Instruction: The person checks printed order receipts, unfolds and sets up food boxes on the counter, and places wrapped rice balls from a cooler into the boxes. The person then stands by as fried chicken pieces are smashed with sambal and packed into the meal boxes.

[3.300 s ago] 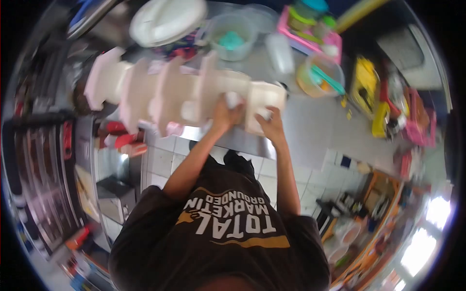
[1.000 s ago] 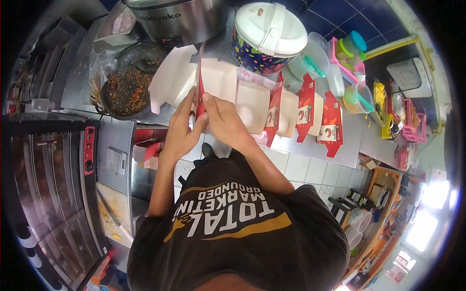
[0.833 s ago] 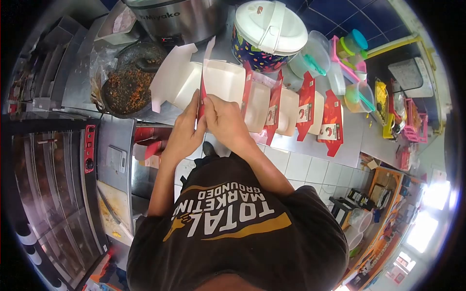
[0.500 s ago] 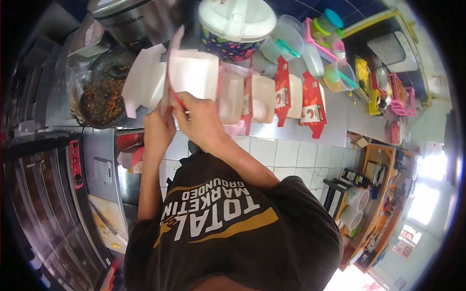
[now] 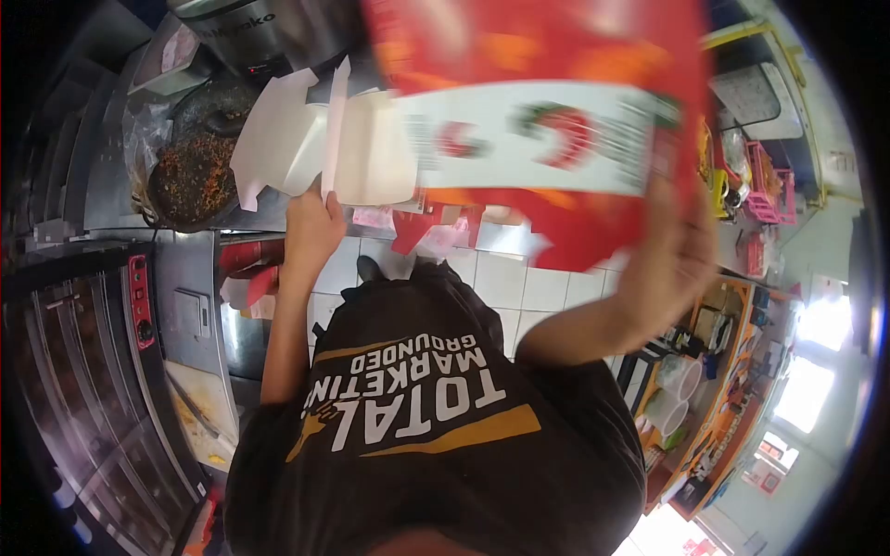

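A large red paper food box (image 5: pixel 538 218) with a white printed label is lifted close to the camera, blurred by motion. My right hand (image 5: pixel 663 264) is closed on its lower right edge, fingers smeared and partly hidden. At the counter's front edge, my left hand (image 5: pixel 313 227) pinches the near end of the upright wall of an open paper food box (image 5: pixel 380 153). Left of that wall lies a white open box section (image 5: pixel 269 144) with spread flaps. The raised red box hides most of the counter to the right.
A dark stone mortar (image 5: pixel 193 190) holding reddish-brown bits stands at the left, behind it a silver cooker (image 5: pixel 269 42). Pink baskets (image 5: pixel 769 181) sit at the far right. Below left is a glass-doored cabinet (image 5: pixel 79 371); shelves (image 5: pixel 705 398) stand at the right.
My right hand has left the open box beside my left hand and swung right, with a red box now raised before the camera. My left hand stays at the box wall.
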`<state>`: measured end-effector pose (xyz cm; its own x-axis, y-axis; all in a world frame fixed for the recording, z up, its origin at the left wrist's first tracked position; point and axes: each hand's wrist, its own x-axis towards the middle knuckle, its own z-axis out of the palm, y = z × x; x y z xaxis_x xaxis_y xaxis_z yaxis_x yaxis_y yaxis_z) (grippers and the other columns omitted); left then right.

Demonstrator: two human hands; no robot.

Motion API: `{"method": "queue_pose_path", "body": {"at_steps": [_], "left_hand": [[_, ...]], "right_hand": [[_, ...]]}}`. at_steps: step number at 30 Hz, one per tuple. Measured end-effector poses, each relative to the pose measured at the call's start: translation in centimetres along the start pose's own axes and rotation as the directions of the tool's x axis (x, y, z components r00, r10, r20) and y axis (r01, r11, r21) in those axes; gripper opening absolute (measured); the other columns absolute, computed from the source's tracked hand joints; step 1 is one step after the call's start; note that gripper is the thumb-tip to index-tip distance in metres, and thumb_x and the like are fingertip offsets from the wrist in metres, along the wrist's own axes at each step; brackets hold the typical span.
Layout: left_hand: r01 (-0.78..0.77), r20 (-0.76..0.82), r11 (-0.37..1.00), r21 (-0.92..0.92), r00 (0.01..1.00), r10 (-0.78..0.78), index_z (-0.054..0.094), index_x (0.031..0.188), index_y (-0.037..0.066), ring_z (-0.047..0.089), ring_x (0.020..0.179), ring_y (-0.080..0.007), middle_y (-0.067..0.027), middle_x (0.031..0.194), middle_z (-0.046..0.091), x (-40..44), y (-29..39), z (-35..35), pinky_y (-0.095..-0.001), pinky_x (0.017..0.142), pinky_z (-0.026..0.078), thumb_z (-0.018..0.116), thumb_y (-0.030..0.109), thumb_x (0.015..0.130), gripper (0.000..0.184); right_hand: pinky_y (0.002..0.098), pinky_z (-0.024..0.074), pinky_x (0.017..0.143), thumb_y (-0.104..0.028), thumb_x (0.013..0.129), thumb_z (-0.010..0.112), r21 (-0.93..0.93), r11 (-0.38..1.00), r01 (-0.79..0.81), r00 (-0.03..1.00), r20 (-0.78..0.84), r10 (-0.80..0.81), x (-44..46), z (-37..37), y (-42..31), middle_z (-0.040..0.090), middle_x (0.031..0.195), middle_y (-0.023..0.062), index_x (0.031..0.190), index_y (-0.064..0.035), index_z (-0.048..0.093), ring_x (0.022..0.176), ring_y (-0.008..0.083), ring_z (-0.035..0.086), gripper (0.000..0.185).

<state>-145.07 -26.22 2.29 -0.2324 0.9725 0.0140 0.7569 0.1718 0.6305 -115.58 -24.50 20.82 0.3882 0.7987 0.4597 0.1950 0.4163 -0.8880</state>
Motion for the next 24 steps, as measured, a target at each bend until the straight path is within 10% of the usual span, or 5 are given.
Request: {"method": "queue_pose_path", "body": {"at_steps": [6, 10, 24], "left_hand": [[0.033, -0.057, 0.992, 0.118, 0.998, -0.026, 0.063, 0.111, -0.003, 0.065, 0.076, -0.0487, -0.0299, 0.078, 0.065, -0.5, -0.9, -0.8, -0.0554, 0.067, 0.052, 0.055, 0.01, 0.091, 0.025], [-0.041, -0.014, 0.988, 0.148, 0.999, 0.044, 0.062, 0.121, -0.004, 0.065, 0.084, -0.0494, -0.0325, 0.087, 0.066, -0.8, -1.5, -2.2, -0.0548, 0.074, 0.053, 0.055, 0.01, 0.091, 0.033], [0.04, 0.013, 0.995, 0.092, 0.999, -0.042, 0.063, 0.114, -0.007, 0.065, 0.084, -0.0497, -0.0328, 0.091, 0.066, -0.5, -3.1, -0.4, -0.0517, 0.074, 0.052, 0.058, 0.013, 0.092, 0.03]], "right_hand": [[0.0336, 0.0517, 0.095, -0.004, 0.098, 0.057, -0.416, 0.891, 0.181, 0.912, -0.269, -0.311, 4.8, -12.8, -3.5, 0.07, 0.117, 0.016, 0.122, 0.0057, 0.065, 0.106, 0.0196, 0.066, 0.027], [0.034, 0.0526, 0.09, -0.019, 0.1, 0.056, -0.982, 0.145, 0.118, 0.969, 0.082, -0.235, 7.0, -21.0, -0.6, 0.07, 0.117, 0.0188, 0.128, 0.0001, 0.064, 0.105, 0.0243, 0.068, 0.034], [0.049, 0.0532, 0.079, -0.029, 0.094, 0.059, -0.959, 0.267, -0.093, 0.961, -0.016, 0.277, 6.2, -26.9, 26.8, 0.07, 0.1, 0.0251, 0.115, -0.0045, 0.067, 0.097, 0.0432, 0.067, 0.034]]}}
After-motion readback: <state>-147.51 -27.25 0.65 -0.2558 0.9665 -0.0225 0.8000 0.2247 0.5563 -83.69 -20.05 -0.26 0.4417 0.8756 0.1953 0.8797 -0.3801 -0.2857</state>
